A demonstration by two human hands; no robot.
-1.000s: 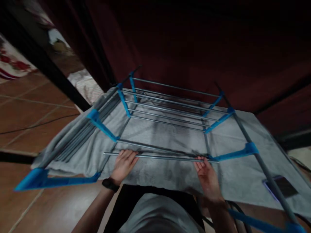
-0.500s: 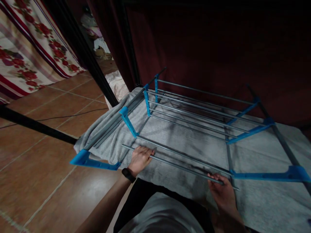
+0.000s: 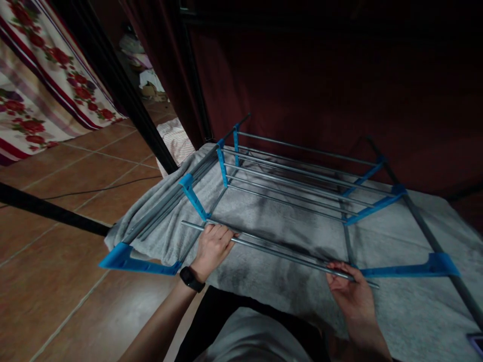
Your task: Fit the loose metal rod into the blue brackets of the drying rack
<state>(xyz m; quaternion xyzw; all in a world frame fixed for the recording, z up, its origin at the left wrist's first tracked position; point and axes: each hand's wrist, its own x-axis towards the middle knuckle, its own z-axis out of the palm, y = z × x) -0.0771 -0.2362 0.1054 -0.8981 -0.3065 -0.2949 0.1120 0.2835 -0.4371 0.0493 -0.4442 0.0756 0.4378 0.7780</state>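
A thin grey metal rod runs across the near side of a rack frame, held at both ends. My left hand, with a black watch on the wrist, is closed around it near its left end. Closer to the other end, my right hand grips the same rod with the fingers beneath and the thumb near the top. Beyond it stands the rack, made of metal rods and blue plastic brackets. A blue bracket lies just right of my right hand; another blue bracket sits left of my left hand.
The rack rests on a grey blanket over a bed-like surface. Black posts stand at the left, with a tiled floor and a cable. A floral curtain hangs far left, a dark red curtain behind. A phone-like object lies lower right.
Both hands have lifted the rod slightly away from my body, so it now overlaps the rack's near crossbar. My right hand has shifted right along with it. The view has tilted a little.
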